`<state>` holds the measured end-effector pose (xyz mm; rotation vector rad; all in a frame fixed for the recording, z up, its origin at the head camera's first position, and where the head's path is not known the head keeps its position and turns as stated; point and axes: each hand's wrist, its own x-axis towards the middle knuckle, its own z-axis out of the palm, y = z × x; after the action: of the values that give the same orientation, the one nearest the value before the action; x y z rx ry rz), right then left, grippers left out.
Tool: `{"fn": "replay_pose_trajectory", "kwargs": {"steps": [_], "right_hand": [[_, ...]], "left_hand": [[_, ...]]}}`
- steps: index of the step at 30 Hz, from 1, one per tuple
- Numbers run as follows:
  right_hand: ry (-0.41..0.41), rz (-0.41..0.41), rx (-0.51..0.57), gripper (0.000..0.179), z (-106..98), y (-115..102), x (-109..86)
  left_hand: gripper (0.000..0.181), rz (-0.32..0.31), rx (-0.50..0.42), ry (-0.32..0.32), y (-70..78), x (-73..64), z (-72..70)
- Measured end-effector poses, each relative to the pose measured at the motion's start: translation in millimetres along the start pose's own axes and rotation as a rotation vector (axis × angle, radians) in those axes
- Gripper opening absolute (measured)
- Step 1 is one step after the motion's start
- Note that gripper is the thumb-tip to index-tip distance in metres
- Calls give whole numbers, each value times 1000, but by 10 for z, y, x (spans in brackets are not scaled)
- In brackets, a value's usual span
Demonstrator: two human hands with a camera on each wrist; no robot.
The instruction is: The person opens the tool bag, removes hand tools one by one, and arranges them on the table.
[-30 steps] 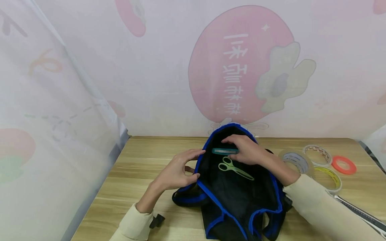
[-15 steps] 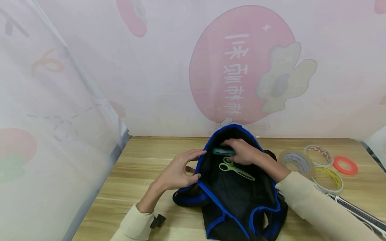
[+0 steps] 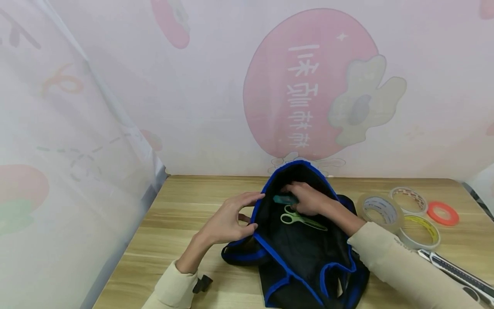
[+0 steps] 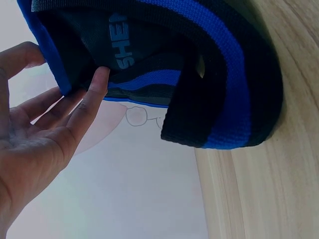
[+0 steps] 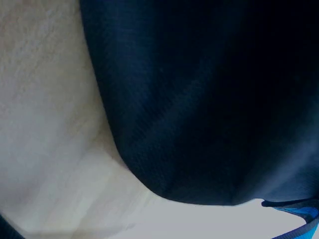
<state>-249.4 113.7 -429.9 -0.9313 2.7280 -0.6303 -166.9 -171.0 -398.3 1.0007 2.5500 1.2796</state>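
Note:
A black bag with blue edging (image 3: 301, 249) lies with its mouth facing up, in the middle of the wooden table. My left hand (image 3: 227, 219) grips its left rim; in the left wrist view, fingers of that hand (image 4: 55, 124) lie on both faces of the fabric edge. Inside the bag, my right hand (image 3: 308, 199) holds a slim teal tool (image 3: 283, 199), its right end hidden by the fingers. Just below lies a pair of light green scissors (image 3: 297, 219), one handle ring partly covered by the hand. Dark bag fabric (image 5: 199, 109) fills much of the right wrist view, hiding the hand.
Right of the bag are a wide clear tape roll (image 3: 362, 210), a white tape roll (image 3: 395, 195), a yellow-lined roll (image 3: 436, 240) and a red ring-shaped roll (image 3: 455, 216). A long white-and-black tool (image 3: 459, 270) lies near the right sleeve. A printed curtain (image 3: 200, 107) stands behind the table.
My right hand has moved slightly left and deeper into the bag with the teal tool, covering more of the tool and the scissors' handle. My left hand keeps its hold on the rim.

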Motion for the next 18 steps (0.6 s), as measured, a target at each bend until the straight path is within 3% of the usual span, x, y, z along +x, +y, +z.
{"fn": "replay_pose_trajectory", "kwargs": {"steps": [8, 18], "right_hand": [[10, -36, -10, 48, 69, 0, -59], [61, -25, 27, 37, 73, -65, -125]], "left_hand": [[75, 3, -7, -1, 7, 11, -14], [75, -3, -8, 6, -7, -5, -11]]}}
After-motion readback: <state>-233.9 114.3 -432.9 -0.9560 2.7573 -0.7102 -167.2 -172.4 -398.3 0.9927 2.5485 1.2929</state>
